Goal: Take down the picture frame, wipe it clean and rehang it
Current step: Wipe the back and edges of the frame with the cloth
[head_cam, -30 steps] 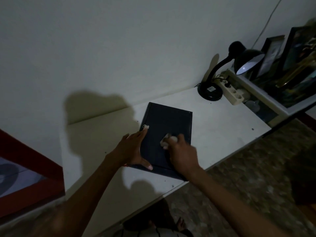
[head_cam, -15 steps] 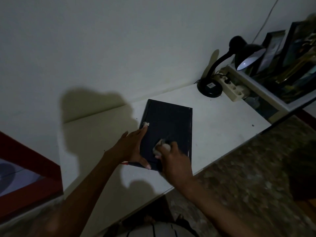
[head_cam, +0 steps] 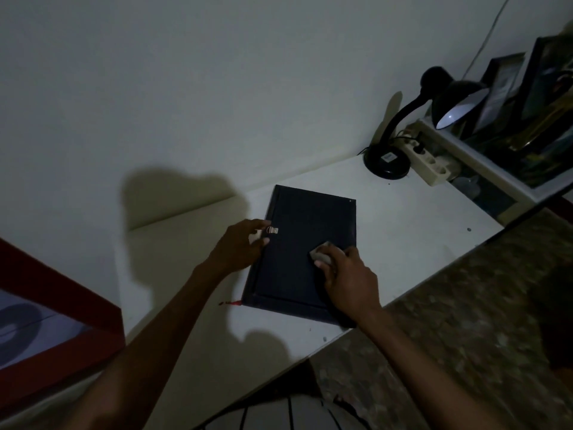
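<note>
Matt dark frame back [head_cam: 305,243]; shiny metal hanger [head_cam: 273,230]; smooth white table [head_cam: 403,231].

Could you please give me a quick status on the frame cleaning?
Left hand steadies frame edge. Right hand presses cloth on its back. Nothing obstructing.
</note>
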Motion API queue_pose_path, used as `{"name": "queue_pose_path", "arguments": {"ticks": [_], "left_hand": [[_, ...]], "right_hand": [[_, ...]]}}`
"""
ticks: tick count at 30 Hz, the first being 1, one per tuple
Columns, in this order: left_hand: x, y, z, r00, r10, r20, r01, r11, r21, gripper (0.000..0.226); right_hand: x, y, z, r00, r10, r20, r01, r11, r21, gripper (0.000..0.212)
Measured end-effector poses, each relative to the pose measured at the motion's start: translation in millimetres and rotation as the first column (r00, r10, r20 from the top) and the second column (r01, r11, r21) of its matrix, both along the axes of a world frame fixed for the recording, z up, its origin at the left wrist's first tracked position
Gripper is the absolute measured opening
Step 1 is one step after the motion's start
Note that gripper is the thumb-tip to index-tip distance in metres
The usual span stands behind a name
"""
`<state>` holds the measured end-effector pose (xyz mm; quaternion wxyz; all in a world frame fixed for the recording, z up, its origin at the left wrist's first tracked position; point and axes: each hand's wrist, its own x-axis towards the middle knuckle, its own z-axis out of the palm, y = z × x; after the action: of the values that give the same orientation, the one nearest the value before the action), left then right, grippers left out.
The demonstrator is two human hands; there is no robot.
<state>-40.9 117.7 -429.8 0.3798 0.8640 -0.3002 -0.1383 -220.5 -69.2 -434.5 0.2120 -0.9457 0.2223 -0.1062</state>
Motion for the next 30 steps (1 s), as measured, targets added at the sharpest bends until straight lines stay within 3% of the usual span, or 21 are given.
{"name": "queue_pose_path", "arguments": {"ticks": [7,16,25,30], "left_hand": [[21.3,-24.1,0.1,0.987,0.141,-0.074,-0.133,0.987,0.094,0.025],[31.6,-31.4,2.5,0.989,0.117,-0.087,-0.104,0.985,0.136,0.016],[38.8,-34.0,1.9,0.934,0.230,-0.273,-0.210,0.973,0.101,0.010],[36.0,-35.4,1.7,0.959,0.211,-0.191,-0.192,0.975,0.112,0.008]], "right_hand": [[12.6,8.3,-3.3,0.996,-0.086,0.020,0.085,0.996,0.032,0.022],[35.5,-3.0,-0.4,0.990,-0.139,0.018,0.138,0.989,0.055,0.024],[31.4,-3.9,-5.7,0.982,-0.176,0.072,0.172,0.983,0.057,0.024],[25.3,-30.7,-6.0,0.952,-0.295,0.075,0.278,0.943,0.182,0.024]]}}
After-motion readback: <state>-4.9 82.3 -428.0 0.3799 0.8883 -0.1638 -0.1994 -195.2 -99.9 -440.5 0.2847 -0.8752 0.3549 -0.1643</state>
